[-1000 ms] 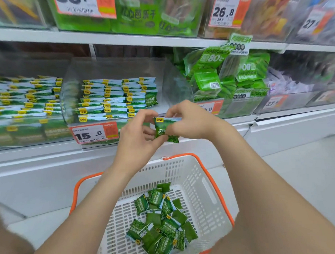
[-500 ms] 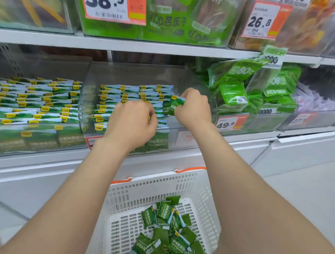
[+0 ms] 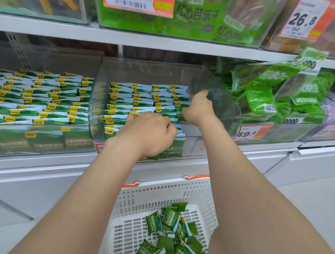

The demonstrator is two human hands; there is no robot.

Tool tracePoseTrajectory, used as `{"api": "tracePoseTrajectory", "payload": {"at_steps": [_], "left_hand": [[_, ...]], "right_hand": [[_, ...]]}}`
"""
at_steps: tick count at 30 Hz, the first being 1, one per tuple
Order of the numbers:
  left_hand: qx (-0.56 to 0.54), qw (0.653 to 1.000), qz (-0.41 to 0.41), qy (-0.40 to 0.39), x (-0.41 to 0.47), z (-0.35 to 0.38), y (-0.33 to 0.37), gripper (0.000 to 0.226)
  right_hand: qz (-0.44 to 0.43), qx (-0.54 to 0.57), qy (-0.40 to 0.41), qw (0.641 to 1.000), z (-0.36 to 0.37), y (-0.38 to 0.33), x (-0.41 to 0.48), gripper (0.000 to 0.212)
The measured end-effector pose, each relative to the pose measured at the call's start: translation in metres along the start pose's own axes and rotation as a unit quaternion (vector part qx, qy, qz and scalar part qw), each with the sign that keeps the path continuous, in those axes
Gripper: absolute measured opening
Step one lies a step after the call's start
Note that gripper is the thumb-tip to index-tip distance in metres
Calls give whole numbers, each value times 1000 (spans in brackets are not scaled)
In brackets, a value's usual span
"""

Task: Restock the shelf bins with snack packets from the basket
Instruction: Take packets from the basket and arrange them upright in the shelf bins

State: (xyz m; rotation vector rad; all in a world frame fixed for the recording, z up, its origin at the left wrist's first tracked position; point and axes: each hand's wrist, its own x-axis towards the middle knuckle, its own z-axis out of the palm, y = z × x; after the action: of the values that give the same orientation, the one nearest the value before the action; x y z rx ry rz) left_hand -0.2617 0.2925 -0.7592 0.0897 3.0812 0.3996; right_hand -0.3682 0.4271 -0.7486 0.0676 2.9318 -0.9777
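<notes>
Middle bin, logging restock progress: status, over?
Left hand curled over front packets. Right hand at bin's right end, grip hidden. Basket holds more. Nothing blocking.

The white lower shelf runs across the middle of the frame; clear bins stand side by side directly on it: the left bin, the centre bin, the right bin, each just beside the next; the upper shelf crosses the top, carrying further upper bins fronted with price tags; pale floor shows at lower right.
</notes>
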Motion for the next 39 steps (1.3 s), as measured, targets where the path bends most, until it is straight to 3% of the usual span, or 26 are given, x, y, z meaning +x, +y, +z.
{"api": "tracePoseTrajectory", "payload": {"at_steps": [2, 5, 12, 14, 17, 21, 23, 25, 28, 32, 35, 39], "left_hand": [[-2, 1000, 2, 3, -1, 0, 0, 35], [-2, 1000, 2, 6, -2, 0, 1, 35], [-21, 998, -5, 59, -5, 1, 2, 38], [-13, 993, -5, 116, -8, 3, 5, 36], [-9, 974, -5, 228, -15, 5, 9, 28], [-15, 909, 9, 416, -32, 19, 19, 19], [-38, 861, 42, 505, -46, 34, 29, 26], [-56, 836, 103, 535, -58, 56, 40, 23], [-75, 868, 148, 468, -62, 104, 46, 15], [-64, 966, 86, 237, -70, 179, 41, 12], [-19, 998, 45, 33, -75, 228, 32, 18], [32, 987, -6, -156, -81, 279, 18, 22]], "right_hand": [[7, 19, -3, 1000, -1, 0, 1, 67], [-13, -10, -19, 1000, 0, 3, 5, 29], [-70, -94, -121, 986, -12, 5, -13, 44], [-93, -109, -114, 983, -16, 6, -21, 50], [-149, -103, -1, 983, -22, 10, -36, 48], [-225, -124, 126, 958, -35, 16, -78, 31], [-241, -135, 127, 952, -44, 20, -105, 26], [-249, -164, 78, 951, -49, 29, -130, 25], [-239, -257, -62, 934, -44, 53, -151, 14], [-182, -364, -276, 870, -23, 87, -156, 11], [-158, -397, -334, 840, -7, 106, -156, 14], [-155, -403, -344, 834, 5, 123, -147, 19]]}}
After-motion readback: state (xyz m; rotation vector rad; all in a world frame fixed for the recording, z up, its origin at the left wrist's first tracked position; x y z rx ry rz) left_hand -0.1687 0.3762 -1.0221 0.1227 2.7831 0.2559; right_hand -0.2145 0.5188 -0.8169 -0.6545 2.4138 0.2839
